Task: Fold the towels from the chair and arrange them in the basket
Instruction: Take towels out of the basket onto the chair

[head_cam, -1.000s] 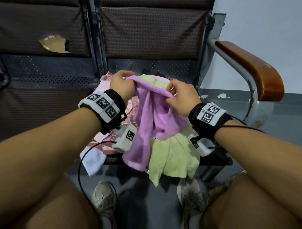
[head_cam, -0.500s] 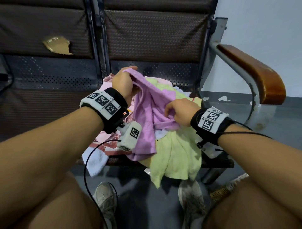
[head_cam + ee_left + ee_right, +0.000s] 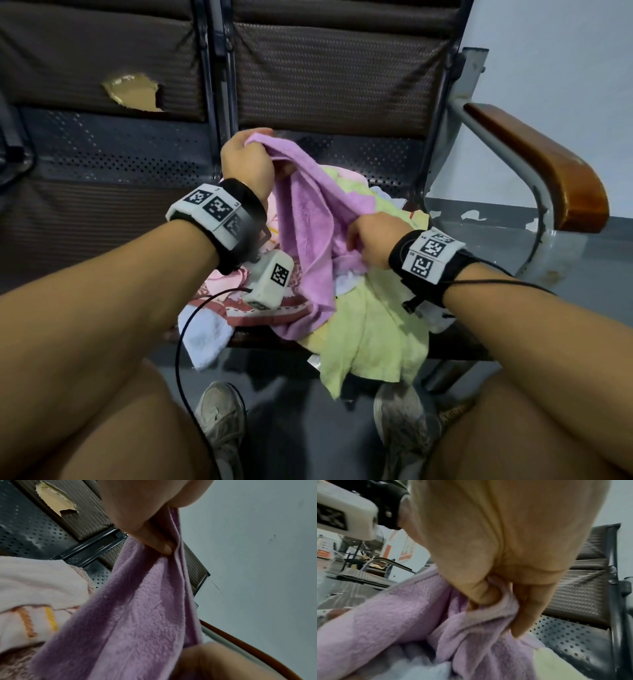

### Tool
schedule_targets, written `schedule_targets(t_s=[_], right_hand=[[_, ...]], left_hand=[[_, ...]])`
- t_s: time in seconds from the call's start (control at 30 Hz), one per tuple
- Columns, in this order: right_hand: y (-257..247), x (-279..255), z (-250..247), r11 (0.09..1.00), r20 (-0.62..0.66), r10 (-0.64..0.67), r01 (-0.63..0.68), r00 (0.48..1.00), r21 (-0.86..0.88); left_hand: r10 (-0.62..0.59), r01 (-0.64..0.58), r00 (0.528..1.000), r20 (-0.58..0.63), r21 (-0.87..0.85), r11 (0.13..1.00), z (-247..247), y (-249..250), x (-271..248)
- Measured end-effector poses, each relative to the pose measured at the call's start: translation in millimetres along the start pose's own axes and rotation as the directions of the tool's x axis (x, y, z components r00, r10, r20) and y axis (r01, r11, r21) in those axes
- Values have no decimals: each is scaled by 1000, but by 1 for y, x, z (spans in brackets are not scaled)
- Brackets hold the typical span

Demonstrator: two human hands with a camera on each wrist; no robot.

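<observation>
A purple towel (image 3: 308, 222) hangs between both hands above the chair seat. My left hand (image 3: 246, 161) pinches its upper corner, held high near the backrest; the left wrist view shows the thumb pressed on the purple towel (image 3: 137, 615). My right hand (image 3: 373, 240) grips the towel's edge lower and to the right, its fingers curled into the purple towel (image 3: 488, 628). Under it lies a heap: a light green towel (image 3: 370, 325) drooping over the seat's front edge, a pink patterned towel (image 3: 239, 291) and a white towel (image 3: 205, 335). No basket is in view.
The metal chair (image 3: 342, 154) has a perforated seat, a padded backrest and a brown wooden armrest (image 3: 548, 171) at right. A second seat with torn padding (image 3: 133, 92) is at left. My knees and shoes (image 3: 222, 418) are below, on the grey floor.
My left hand has lifted its corner of the purple towel higher. My right hand has slid down and to the right along the edge, drawing the towel out.
</observation>
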State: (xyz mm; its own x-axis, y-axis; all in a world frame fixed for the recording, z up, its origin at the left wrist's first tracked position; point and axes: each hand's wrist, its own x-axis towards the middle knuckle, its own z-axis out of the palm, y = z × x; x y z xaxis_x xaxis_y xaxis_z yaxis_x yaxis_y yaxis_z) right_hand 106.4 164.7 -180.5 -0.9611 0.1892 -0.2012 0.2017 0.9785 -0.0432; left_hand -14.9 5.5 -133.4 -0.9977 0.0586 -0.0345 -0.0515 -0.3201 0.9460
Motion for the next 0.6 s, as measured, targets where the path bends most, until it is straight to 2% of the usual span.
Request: schedule_targets(t_s=[0.07, 0.13, 0.23, 0.33, 0.4, 0.47, 0.53, 0.6], right_hand=[[3, 3, -4, 987, -205, 22, 12, 978, 161], [-3, 2, -8, 930, -363, 29, 108, 931, 350], [-10, 6, -13, 878, -454, 31, 194, 890, 439], [-3, 12, -18, 939, -430, 53, 101, 901, 329], [1, 11, -13, 970, -335, 48, 36, 941, 241], [-3, 10, -2, 963, -228, 25, 37, 973, 265], [-17, 11, 6, 929, -161, 23, 38, 987, 368], [-31, 14, 11, 923, -99, 7, 31, 995, 383]], left_hand=[[-17, 17, 1000, 6, -7, 1000, -3, -2, 0], [-28, 29, 999, 25, -13, 1000, -4, -4, 0], [-36, 37, 999, 19, -17, 999, -7, -5, 2], [-30, 27, 999, -44, -54, 998, -14, -1, 7], [-35, 32, 998, -49, -72, 997, -19, 1, 9], [-61, 60, 998, -12, -75, 995, -18, 0, 5], [-95, 97, 995, 25, -88, 991, -14, -2, -1], [-110, 115, 992, 56, -101, 988, -9, -2, -5]])
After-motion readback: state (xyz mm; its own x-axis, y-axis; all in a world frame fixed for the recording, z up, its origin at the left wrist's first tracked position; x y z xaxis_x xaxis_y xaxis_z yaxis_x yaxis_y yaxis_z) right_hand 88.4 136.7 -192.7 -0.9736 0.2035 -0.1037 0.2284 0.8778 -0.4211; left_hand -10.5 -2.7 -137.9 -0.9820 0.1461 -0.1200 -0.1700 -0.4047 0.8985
